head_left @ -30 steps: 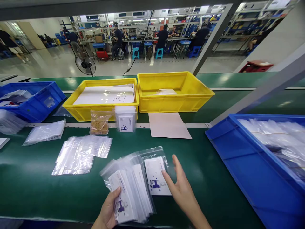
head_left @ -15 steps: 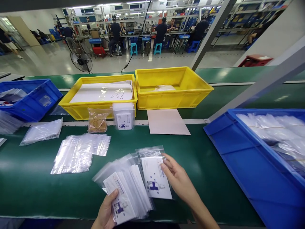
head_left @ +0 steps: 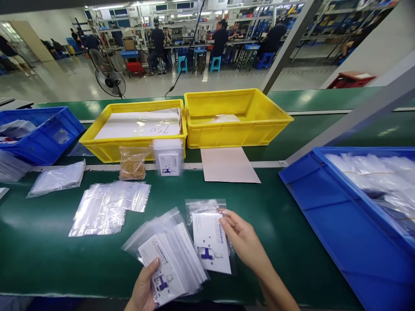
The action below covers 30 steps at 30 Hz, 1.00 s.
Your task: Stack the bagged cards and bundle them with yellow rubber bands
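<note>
My left hand (head_left: 144, 287) grips a fanned stack of clear bags with white printed cards (head_left: 168, 259) at the near edge of the green belt (head_left: 272, 216). My right hand (head_left: 244, 239) pinches the right edge of a single bagged card (head_left: 209, 239) that lies just right of the stack, its fingers curled on the bag's upper right side. The single bag partly overlaps the fan.
Empty clear bags (head_left: 106, 207) lie left of centre, with a bag of rubber bands (head_left: 132, 164) and a bagged card bundle (head_left: 168, 160) behind. Two yellow bins (head_left: 236, 129) (head_left: 106, 147) stand at the back, blue bins (head_left: 327, 224) (head_left: 39, 142) right and left. A cardboard sheet (head_left: 228, 164). People sit far off.
My right hand went from open above the single bagged card to closing its fingers on the card's edge. The stack in my left hand shifted slightly left.
</note>
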Each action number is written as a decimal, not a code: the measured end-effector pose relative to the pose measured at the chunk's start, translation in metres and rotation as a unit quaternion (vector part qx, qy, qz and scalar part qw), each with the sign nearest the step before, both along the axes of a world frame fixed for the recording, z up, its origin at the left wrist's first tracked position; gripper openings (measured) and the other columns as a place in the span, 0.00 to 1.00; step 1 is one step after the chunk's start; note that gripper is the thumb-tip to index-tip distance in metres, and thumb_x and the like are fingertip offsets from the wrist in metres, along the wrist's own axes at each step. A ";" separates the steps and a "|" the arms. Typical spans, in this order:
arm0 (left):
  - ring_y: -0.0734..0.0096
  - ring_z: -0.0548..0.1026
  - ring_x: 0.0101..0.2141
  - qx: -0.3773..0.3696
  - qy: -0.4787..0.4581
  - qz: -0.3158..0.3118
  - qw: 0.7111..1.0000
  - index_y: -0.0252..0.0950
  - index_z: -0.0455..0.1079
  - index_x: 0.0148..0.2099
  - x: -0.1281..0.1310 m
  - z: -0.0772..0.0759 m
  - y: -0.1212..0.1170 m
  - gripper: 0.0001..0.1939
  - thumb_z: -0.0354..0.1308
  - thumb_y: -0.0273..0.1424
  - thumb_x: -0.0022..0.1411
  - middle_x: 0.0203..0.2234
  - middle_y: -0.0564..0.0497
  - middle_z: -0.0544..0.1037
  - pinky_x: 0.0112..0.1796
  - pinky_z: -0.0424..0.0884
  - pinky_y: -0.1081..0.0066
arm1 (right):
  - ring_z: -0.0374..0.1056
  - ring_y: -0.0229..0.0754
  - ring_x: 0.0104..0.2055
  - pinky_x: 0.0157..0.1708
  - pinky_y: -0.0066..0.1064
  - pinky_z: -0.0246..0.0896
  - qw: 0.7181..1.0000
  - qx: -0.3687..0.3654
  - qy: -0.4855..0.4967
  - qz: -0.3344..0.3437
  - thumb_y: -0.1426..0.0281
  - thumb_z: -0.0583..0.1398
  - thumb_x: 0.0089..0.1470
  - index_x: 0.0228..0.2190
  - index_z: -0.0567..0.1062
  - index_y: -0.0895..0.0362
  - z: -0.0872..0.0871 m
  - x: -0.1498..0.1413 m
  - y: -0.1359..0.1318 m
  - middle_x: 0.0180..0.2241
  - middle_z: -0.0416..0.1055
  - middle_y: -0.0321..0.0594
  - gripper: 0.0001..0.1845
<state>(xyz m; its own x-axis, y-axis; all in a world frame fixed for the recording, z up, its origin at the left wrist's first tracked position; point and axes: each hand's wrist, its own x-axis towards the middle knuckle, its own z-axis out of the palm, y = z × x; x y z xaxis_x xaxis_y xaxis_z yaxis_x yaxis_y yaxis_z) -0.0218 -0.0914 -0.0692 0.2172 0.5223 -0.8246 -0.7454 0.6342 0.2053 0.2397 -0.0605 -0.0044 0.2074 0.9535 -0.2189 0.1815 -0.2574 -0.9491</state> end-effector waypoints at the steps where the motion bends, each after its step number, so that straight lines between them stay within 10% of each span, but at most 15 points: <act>1: 0.45 0.79 0.41 0.006 -0.003 0.001 1.000 0.32 0.53 0.66 0.000 0.002 0.001 0.39 0.63 0.22 0.55 0.32 0.43 0.83 0.48 0.73 0.49 | 0.70 0.53 0.46 0.38 0.38 0.68 0.999 0.007 -0.035 -0.028 0.52 0.55 0.57 0.55 0.67 0.56 -0.002 0.002 0.001 0.49 0.73 0.51 0.31; 4: 0.46 0.80 0.41 0.007 -0.001 -0.009 1.000 0.30 0.51 0.67 0.003 0.007 0.001 0.39 0.63 0.20 0.56 0.32 0.42 0.83 0.48 0.73 0.49 | 0.64 0.54 0.55 0.48 0.42 0.64 0.995 0.024 -0.093 -0.013 0.53 0.54 0.57 0.57 0.65 0.52 -0.003 -0.010 -0.002 0.59 0.65 0.48 0.30; 8: 0.42 0.78 0.43 0.000 -0.009 -0.018 1.000 0.28 0.55 0.65 0.008 0.003 -0.002 0.38 0.65 0.22 0.54 0.34 0.39 0.83 0.48 0.72 0.46 | 0.68 0.43 0.33 0.34 0.32 0.62 0.984 0.021 -0.041 0.170 0.56 0.51 0.62 0.31 0.73 0.55 0.005 -0.039 -0.009 0.30 0.72 0.39 0.19; 11: 0.40 0.77 0.44 0.017 -0.022 -0.023 0.999 0.29 0.61 0.62 0.006 -0.002 -0.007 0.36 0.67 0.24 0.52 0.36 0.39 0.82 0.49 0.71 0.45 | 0.57 0.36 0.24 0.25 0.27 0.52 0.989 0.010 0.009 0.149 0.56 0.52 0.60 0.21 0.63 0.55 0.009 -0.048 -0.010 0.20 0.59 0.31 0.21; 21: 0.44 0.78 0.44 0.034 -0.029 -0.009 0.999 0.31 0.64 0.61 0.001 0.004 -0.007 0.28 0.62 0.22 0.58 0.33 0.42 0.83 0.51 0.69 0.45 | 0.62 0.39 0.25 0.25 0.29 0.58 0.998 0.005 0.049 0.031 0.51 0.58 0.54 0.25 0.68 0.55 0.014 -0.007 0.004 0.22 0.64 0.34 0.20; 25: 0.45 0.77 0.46 0.054 -0.030 -0.021 0.998 0.31 0.70 0.55 -0.005 0.004 -0.007 0.21 0.63 0.23 0.58 0.35 0.41 0.83 0.52 0.69 0.47 | 0.64 0.54 0.53 0.42 0.38 0.65 0.996 0.000 -0.082 -0.041 0.51 0.56 0.55 0.52 0.67 0.53 0.006 0.001 0.004 0.53 0.67 0.49 0.28; 27: 0.44 0.76 0.47 0.069 -0.039 -0.036 0.996 0.29 0.75 0.47 -0.006 0.003 -0.007 0.13 0.63 0.24 0.58 0.36 0.40 0.83 0.53 0.68 0.48 | 0.62 0.53 0.57 0.46 0.39 0.64 0.997 -0.018 -0.069 0.017 0.52 0.54 0.58 0.56 0.63 0.52 0.006 -0.008 -0.001 0.57 0.63 0.48 0.29; 30: 0.44 0.76 0.47 0.073 -0.041 -0.048 0.995 0.29 0.75 0.44 -0.004 0.002 -0.007 0.11 0.64 0.25 0.58 0.36 0.40 0.83 0.52 0.69 0.48 | 0.68 0.43 0.37 0.35 0.32 0.63 0.983 -0.030 0.013 0.179 0.56 0.53 0.61 0.37 0.71 0.54 0.011 -0.029 -0.011 0.34 0.71 0.40 0.16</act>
<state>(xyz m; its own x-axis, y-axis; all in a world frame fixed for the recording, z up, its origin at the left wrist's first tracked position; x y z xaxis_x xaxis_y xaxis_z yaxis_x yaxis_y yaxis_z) -0.0261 -0.0979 -0.0673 0.3352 0.6091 -0.7188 -0.7014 0.6707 0.2414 0.2108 -0.0712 0.0069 -0.1461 0.9496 -0.2773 0.2471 -0.2364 -0.9397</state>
